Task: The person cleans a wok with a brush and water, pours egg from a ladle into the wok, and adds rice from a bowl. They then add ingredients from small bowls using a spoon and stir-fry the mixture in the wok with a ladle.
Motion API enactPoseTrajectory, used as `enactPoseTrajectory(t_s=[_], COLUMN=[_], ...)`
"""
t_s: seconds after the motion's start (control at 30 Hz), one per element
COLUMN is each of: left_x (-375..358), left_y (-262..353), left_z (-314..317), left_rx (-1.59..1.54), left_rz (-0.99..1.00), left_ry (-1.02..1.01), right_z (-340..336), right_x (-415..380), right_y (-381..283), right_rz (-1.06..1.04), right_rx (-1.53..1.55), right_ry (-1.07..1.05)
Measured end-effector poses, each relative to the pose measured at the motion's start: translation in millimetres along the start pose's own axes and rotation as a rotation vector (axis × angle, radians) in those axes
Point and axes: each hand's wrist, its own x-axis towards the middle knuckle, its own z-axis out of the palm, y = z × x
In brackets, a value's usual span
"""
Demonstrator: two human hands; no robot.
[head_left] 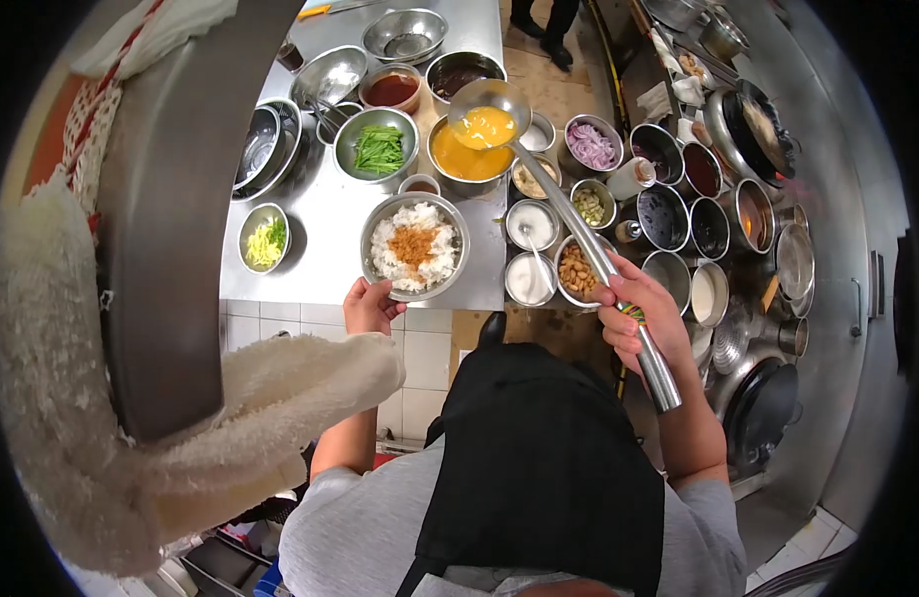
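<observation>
My right hand (641,313) is wrapped round the thick handle of a long steel ladle (571,217). The ladle's cup holds yellow liquid that looks like beaten egg. It hangs over a steel pot (466,177) of the same liquid, overlapping its far rim. With thumb and fingers, my left hand (373,306) grips the near rim of a steel bowl (461,267). White rice (390,261) fills that bowl, topped with an orange-brown powder or paste (415,248). Just behind the bowl stands a small cup (420,185) of brown content.
Around the bowl are shredded greens (379,149), red sauce (391,91) and a small bowl of chopped yellow and green pieces (265,242). To the right stand sliced onions (591,145), peanuts (577,269) and several sauce pots. A towel-draped beam (171,219) blocks the left. Another person's feet (556,50) show behind.
</observation>
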Motion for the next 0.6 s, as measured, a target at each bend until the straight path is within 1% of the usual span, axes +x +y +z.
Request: enactPoseTrajectory(t_s=[0.03, 0.07, 0.17, 0.23, 0.27, 0.3, 0.43, 0.53, 0.6], left_x=[-3, 1, 18, 26, 9, 13, 51, 88, 109], left_y=[0, 3, 19, 38, 17, 20, 52, 61, 63], left_z=[5, 5, 10, 21, 25, 27, 40, 60, 84], left_rx=[-0.007, 0.002, -0.03, -0.042, -0.054, -0.057, -0.058, -0.04, 0.025], left_rz=[-0.006, -0.005, 0.0, 0.056, 0.143, 0.179, 0.301, 0.37, 0.441], left_ry=[-0.001, -0.013, -0.052, -0.008, -0.053, -0.072, -0.074, -0.079, -0.008], right_z=[-2, 4, 23, 46, 22, 26, 49, 56, 51], right_x=[-3, -3, 7, 10, -17, -23, -27, -35, -41], right_y=[-3, -6, -11, -14, -7, -7, -11, -11, -8], right_rz=[0.025, 0.012, 0.068, 0.056, 0.052, 0.053, 0.035, 0.008, -0.016], right_rx=[0.086, 0.094, 0.235, 0.265, 0.265, 0.275, 0.259, 0.295, 0.286], right_ry=[-0.051, -0.05, -0.146, -0.142, -0.2, -0.218, -0.28, -0.332, -0.404])
